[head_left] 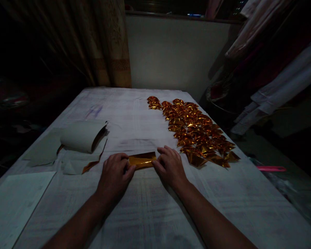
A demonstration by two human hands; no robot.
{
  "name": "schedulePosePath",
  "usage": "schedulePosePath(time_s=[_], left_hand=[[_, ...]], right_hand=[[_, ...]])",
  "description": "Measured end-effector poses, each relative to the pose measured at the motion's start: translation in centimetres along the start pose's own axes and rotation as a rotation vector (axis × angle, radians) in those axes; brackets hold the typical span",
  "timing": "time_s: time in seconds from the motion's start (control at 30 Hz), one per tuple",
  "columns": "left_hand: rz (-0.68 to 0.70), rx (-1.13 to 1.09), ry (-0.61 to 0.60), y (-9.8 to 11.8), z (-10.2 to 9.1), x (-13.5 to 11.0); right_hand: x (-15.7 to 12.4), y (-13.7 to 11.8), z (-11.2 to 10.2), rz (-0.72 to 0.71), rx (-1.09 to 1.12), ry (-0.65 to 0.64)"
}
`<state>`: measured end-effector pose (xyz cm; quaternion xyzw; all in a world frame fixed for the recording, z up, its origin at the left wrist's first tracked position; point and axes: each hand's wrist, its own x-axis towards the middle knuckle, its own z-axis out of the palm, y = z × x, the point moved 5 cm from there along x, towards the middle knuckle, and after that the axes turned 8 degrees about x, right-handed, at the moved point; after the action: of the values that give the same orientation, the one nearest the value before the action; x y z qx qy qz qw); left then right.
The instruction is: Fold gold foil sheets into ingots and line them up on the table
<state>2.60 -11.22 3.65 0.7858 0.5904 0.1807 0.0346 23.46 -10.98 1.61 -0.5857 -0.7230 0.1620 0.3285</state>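
Left hand [116,173] pinching gold foil strip [142,160], right hand [171,165] likewise, strip's left end hidden

No readable text, label, brand or number, 1 faint purple mark [94,111] on the tablecloth [145,218], illegible

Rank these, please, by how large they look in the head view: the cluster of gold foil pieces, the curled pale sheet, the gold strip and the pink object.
1. Cluster of gold foil pieces
2. Curled pale sheet
3. Gold strip
4. Pink object, about as long as the strip but much thinner
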Motion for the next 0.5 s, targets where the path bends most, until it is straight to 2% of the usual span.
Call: schedulePosePath(time_s=[0.5], left_hand=[[0.004, -0.011, -0.026, -0.1, 0.04, 0.1]], right_hand=[[-0.06, -0.21, 0.07, -0.007, 0.001, 0.037]])
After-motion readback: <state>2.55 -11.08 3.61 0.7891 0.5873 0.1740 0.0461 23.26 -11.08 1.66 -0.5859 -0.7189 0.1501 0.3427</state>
